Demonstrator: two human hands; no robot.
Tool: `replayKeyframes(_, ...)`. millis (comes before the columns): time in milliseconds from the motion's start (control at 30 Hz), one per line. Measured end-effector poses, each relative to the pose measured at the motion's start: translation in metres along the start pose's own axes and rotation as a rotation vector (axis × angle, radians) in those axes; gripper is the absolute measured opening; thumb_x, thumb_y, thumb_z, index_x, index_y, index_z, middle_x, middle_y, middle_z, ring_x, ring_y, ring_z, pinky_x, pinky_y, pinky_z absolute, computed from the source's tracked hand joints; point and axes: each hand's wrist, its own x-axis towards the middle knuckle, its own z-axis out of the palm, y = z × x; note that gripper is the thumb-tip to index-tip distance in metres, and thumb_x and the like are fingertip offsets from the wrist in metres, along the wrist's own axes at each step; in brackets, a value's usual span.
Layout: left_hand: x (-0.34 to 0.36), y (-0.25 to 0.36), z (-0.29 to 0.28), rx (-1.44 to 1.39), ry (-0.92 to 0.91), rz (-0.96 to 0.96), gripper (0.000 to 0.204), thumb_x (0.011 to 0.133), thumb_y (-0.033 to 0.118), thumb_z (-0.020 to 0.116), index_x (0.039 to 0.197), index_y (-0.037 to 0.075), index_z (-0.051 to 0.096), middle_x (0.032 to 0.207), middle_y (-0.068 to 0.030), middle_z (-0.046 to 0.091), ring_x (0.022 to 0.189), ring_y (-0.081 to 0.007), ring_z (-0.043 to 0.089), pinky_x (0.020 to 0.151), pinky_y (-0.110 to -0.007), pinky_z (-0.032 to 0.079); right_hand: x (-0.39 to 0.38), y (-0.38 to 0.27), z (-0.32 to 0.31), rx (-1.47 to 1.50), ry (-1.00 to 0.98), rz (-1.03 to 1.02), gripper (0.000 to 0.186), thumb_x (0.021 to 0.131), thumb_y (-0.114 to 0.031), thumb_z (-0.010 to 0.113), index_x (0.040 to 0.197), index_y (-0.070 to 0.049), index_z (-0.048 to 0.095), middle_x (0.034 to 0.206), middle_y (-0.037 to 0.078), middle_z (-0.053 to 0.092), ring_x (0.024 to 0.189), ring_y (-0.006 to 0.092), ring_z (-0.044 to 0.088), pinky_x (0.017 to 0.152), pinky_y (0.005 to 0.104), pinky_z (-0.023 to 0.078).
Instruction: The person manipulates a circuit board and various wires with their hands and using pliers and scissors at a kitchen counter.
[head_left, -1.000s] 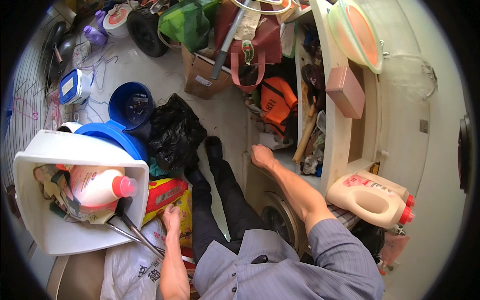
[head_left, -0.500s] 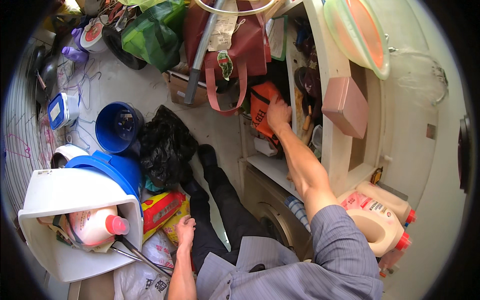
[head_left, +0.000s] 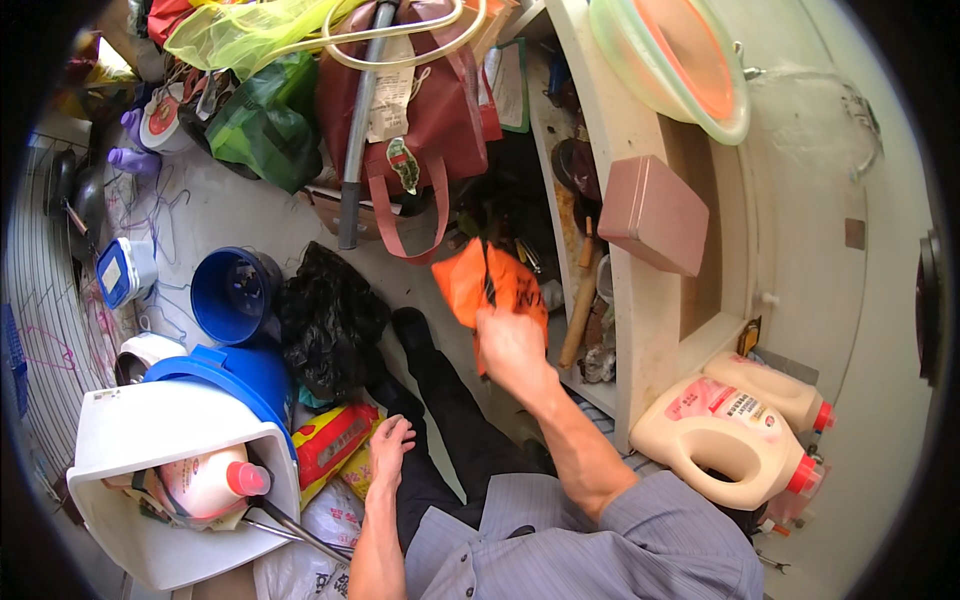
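Clutching orange cloth (head_left: 510, 283), the right hand (head_left: 512, 345) has it fanning toward eleven o'clock; at eight o'clock from that grip, the left hand (head_left: 388, 445) hangs loosely uncurled.

On the left, a white bin (head_left: 150, 428) lies on its side with a red-capped bottle (head_left: 198, 487) in it, just beside a blue lid-like rim (head_left: 268, 388), while a blue bucket (head_left: 207, 290), a black bag (head_left: 330, 320) and a blue-lidded tub (head_left: 118, 272) sit farther up. At the top, a grey pole (head_left: 358, 140) crosses in front of a red handbag (head_left: 445, 115), right of a green bag (head_left: 265, 125). On the right are a pink box (head_left: 655, 215), a green basin (head_left: 635, 70) around an orange one (head_left: 690, 55), and two cream jugs (head_left: 738, 408) with red caps.
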Motion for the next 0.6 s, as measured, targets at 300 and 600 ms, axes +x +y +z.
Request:
replayKeyframes(300,0.02,0.015,0.011,-0.112,-0.082,-0.062,0.063,0.1,0.034,0.06,0.149,0.002,0.037,0.136,-0.0167,0.055,0.112,-0.026,0.061,0.087,-0.037,0.053,-0.037,-0.001,0.055,0.299,-0.26,-0.007,0.022,0.077,-0.003,0.055,0.095,0.002,0.066,0.082,0.025,0.066,0.076,0.0427,0.067,0.066,0.0504,0.053)
replayKeyframes(600,0.033,-0.008,-0.021,0.028,-0.01,-0.168,0.052,0.099,0.024,0.059,0.143,0.0,0.046,0.124,-0.0139,0.062,0.102,-0.022,0.065,0.08,-0.032,0.056,-0.007,0.025,0.159,0.318,-0.241,0.011,0.016,0.084,-0.006,0.052,0.086,0.002,0.066,0.082,0.026,0.066,0.079,0.0459,0.066,0.069,0.0537,0.053)
